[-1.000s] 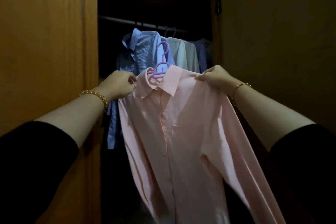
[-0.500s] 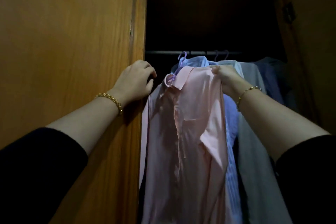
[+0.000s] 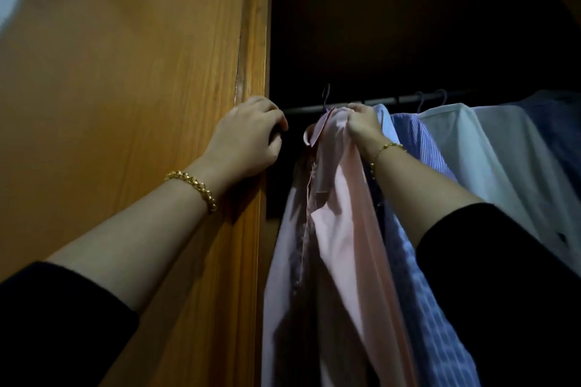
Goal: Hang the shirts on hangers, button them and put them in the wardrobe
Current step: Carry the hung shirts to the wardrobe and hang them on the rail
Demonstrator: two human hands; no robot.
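Observation:
A pink shirt hangs inside the dark wardrobe, seen edge-on, on a hanger whose hook rises at the rail. My right hand grips the pink shirt at its collar and shoulder, just under the rail. My left hand rests with curled fingers on the front edge of the wardrobe's wooden side panel, holding no garment. Whether the hook sits on the rail I cannot tell in the dark.
Right of the pink shirt hang a blue striped shirt, a white shirt and a dark blue one, each on a hanger. A wide wooden door panel fills the left.
My right hand carried the pink shirt up and into the wardrobe to the rail and turned it sideways. My left hand let go of the shirt and moved to the panel edge.

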